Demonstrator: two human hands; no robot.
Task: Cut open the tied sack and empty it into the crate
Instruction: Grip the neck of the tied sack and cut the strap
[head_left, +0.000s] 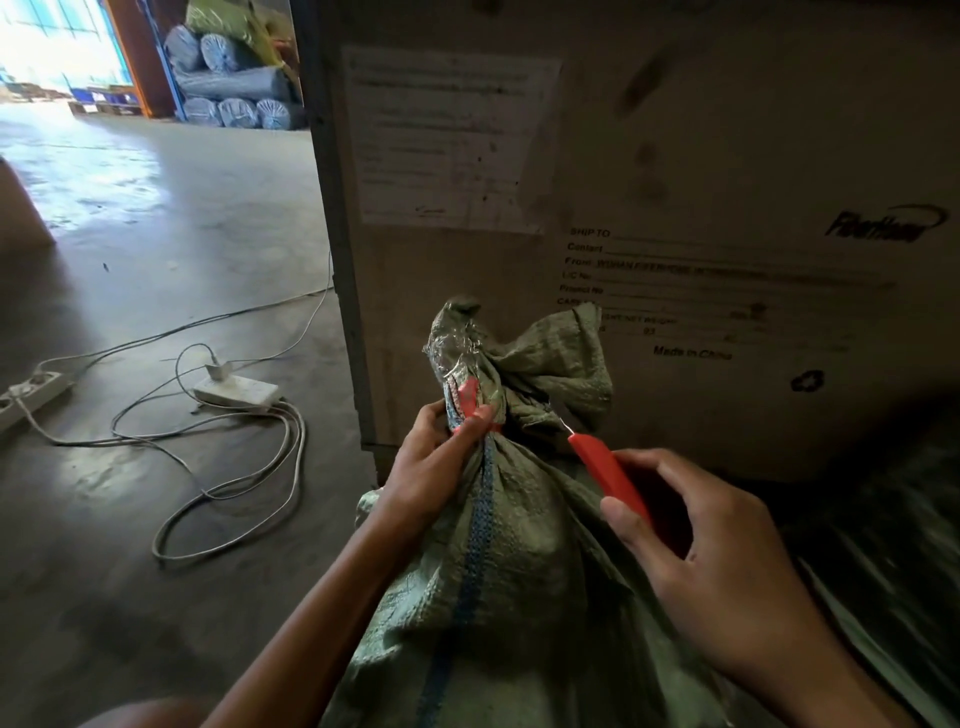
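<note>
I see my left hand (436, 457) pinched shut around the tied neck of the green woven sack (519, 545), fingers on the red tie (470, 400). My right hand (691, 540), just right of the neck, grips a red-handled cutter (608, 475), its blade tip touching the bunched cloth above the knot.

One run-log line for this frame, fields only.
step: cutting tie | left hand: gripping sack neck | right hand: red knife, blade at neck | sack: tied | crate: not visible
</note>
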